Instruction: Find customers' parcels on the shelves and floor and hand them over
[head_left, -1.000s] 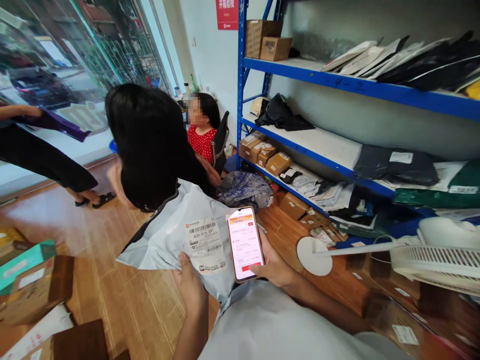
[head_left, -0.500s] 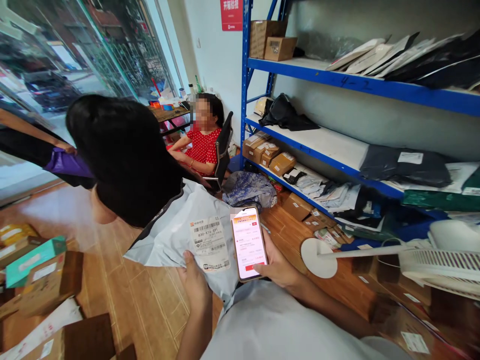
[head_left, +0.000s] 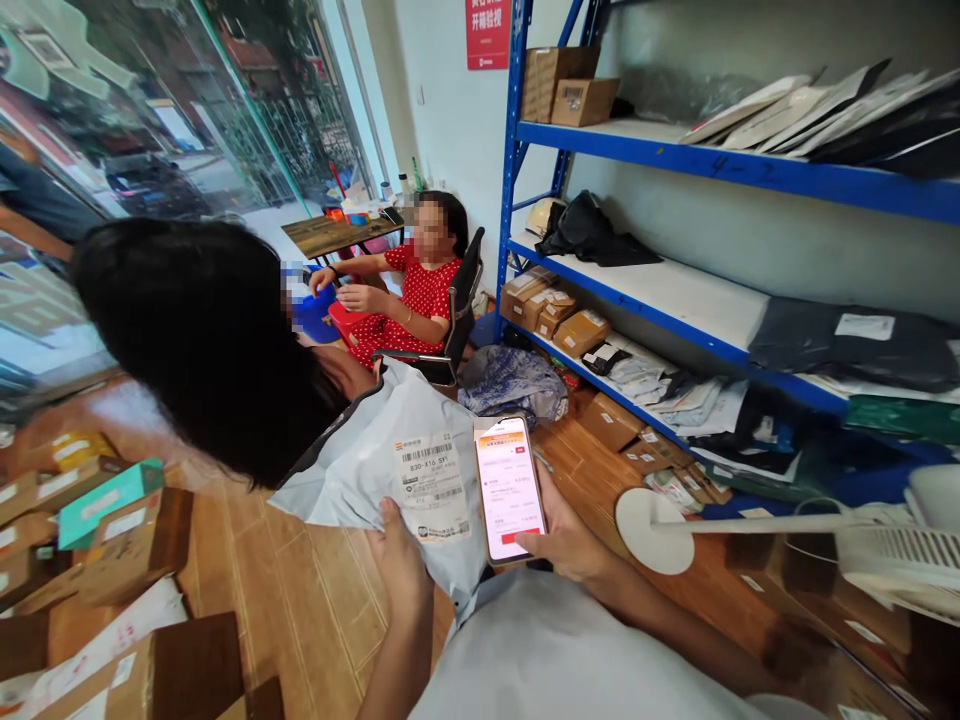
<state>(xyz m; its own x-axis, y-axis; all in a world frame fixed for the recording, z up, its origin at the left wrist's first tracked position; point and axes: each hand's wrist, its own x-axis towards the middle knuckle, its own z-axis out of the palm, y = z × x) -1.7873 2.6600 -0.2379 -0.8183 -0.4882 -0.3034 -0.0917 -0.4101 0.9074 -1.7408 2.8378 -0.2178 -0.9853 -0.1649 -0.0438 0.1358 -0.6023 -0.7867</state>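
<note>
My left hand [head_left: 401, 555] grips a pale grey plastic mailer bag [head_left: 360, 455] by its near edge, thumb on top and the other fingers hidden beneath. A white shipping label [head_left: 433, 485] with a barcode and "830-X16 SY1" faces up on the bag. In my right hand [head_left: 562, 535] is a smartphone [head_left: 511, 490], upright beside the label, its screen lit in white, pink and orange. The right thumb lies over the red button low on the screen. The phone overlaps the bag's right side.
A dark-haired person [head_left: 202, 340] is close at the front left; another in red [head_left: 424, 290] sits in a black chair [head_left: 469, 300]. Parcels [head_left: 180, 670] cover the floor at left. A blue shelf rack [head_left: 637, 280] with packages stands right, near a white fan [head_left: 885, 550].
The view has shifted slightly left. The dark-haired person's head has moved left, and the seated person's arm now reaches out. My hands keep hold of the bag and phone.
</note>
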